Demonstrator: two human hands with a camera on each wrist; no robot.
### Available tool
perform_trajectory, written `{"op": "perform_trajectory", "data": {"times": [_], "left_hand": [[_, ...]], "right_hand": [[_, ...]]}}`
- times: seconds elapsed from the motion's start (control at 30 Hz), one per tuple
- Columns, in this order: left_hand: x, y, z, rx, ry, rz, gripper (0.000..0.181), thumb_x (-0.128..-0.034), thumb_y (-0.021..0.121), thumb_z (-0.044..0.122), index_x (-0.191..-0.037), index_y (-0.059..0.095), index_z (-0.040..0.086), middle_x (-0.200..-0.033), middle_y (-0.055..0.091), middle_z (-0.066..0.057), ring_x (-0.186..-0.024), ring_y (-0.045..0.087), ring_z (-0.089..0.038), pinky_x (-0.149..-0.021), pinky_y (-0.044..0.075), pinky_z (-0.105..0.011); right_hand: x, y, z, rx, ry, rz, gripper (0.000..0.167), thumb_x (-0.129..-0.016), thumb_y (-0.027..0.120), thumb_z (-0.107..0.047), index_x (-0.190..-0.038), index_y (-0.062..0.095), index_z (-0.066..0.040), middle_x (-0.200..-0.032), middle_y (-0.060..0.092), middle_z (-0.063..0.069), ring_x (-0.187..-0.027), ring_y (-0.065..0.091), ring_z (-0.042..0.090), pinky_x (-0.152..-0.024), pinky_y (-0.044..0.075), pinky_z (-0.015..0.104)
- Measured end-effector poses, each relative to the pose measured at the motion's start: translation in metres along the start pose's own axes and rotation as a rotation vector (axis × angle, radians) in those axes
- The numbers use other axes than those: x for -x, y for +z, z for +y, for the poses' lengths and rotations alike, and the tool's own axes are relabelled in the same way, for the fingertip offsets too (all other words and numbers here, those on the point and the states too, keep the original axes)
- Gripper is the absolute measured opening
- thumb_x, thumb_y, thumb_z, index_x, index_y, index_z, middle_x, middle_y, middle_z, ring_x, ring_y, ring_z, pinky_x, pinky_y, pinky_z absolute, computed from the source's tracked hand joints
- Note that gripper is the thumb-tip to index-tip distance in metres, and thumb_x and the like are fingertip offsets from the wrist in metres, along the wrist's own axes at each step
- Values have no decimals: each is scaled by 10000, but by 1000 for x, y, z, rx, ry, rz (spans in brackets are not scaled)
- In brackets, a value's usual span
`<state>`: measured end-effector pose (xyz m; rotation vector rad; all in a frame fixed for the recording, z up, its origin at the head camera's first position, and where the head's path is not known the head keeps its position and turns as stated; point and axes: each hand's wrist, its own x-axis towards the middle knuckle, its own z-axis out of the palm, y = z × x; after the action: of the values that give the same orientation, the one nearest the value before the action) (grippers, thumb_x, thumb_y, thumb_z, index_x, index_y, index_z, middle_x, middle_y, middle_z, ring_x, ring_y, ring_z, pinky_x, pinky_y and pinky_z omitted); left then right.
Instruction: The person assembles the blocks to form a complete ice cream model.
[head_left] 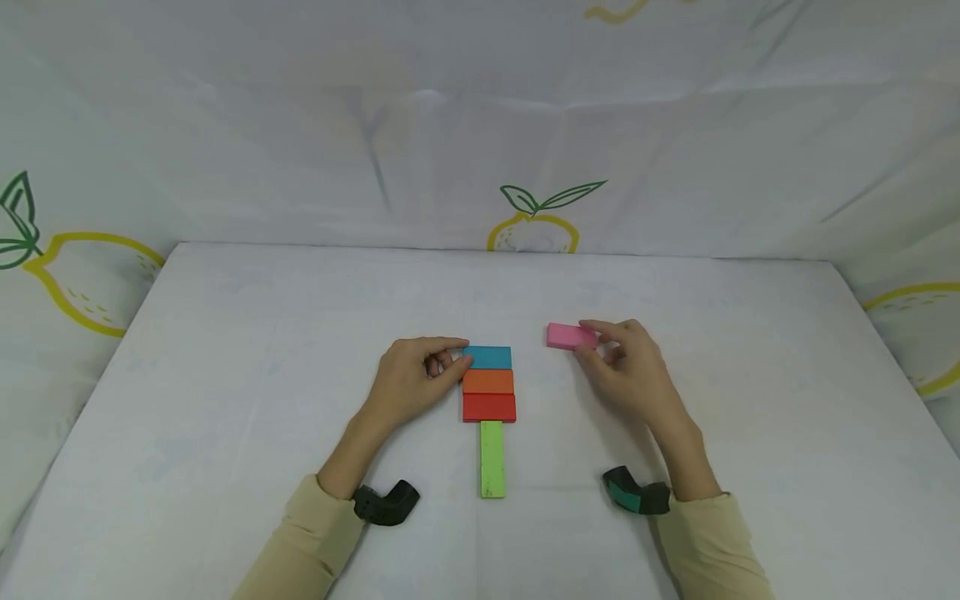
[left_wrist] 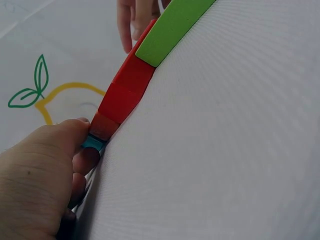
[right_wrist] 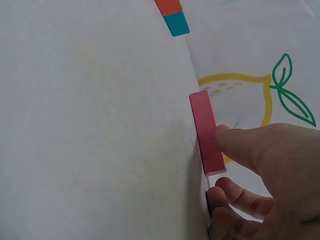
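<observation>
In the head view my left hand (head_left: 412, 377) pinches the left end of a blue block (head_left: 491, 358) between thumb and forefinger. Directly below the blue block lie an orange block (head_left: 488, 382) and a red block (head_left: 489, 407), stacked edge to edge. A light green block (head_left: 492, 460) runs lengthwise down from the red one. To the right, my right hand (head_left: 628, 367) holds a pink block (head_left: 567, 336) by its right end. The right wrist view shows the pink block (right_wrist: 206, 132) with the thumb against it, apart from the blue block (right_wrist: 177, 23).
A white cloth-covered table (head_left: 262, 317) lies under the blocks. Behind it hangs a white cloth (head_left: 300, 167) printed with lemons. A dark wrist device (head_left: 386, 503) sits at the left cuff and another dark device (head_left: 636, 492) at the right.
</observation>
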<state>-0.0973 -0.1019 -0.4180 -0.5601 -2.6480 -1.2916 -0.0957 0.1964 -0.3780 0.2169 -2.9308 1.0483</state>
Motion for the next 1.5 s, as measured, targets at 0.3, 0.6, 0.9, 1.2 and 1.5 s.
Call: {"op": "perform_trajectory", "data": {"times": [0.3,0.6,0.9,1.2,1.5], "left_hand": [[1,1,0,-1,-3,-2,211,-914,756,199,-1086,803,85,-727,688,13,-605,501,-35,-566,408,-174],[1,0,0,2,-5,-3,206,-920,753,196,-1087,803,87,-730,692,13,-610,508,-37,-571,417,-176],[0,-2,2,-6,-8,-3,210,-913,758,193,-1086,803,83,-727,691,5,-604,504,-54,-563,402,-180],[1,-1,0,-9,-3,-9,217,-918,753,197,-1095,798,79,-733,694,5,-614,513,-51,-582,422,-186],[1,0,-2,-9,5,-6,220,-920,750,205,-1097,798,83,-731,691,8,-617,512,-49,-584,422,-187]], "right_hand": [[1,6,2,29,26,-11,415,-961,677,-109,-1368,639,-38,-1058,592,206,-848,503,259,-701,389,314],[0,10,0,44,21,-1,378,-972,672,-100,-1344,644,-39,-1032,560,194,-816,475,257,-660,361,323],[-9,9,-17,25,30,-43,373,-974,666,-97,-1341,635,-39,-1087,596,221,-856,523,289,-705,417,329],[-21,21,-37,-7,90,-123,389,-987,647,-122,-1373,620,-78,-1188,580,206,-939,562,301,-778,486,337],[-26,31,-51,12,99,-147,398,-978,671,-144,-1372,629,-107,-1198,603,181,-904,569,279,-742,466,323]]}}
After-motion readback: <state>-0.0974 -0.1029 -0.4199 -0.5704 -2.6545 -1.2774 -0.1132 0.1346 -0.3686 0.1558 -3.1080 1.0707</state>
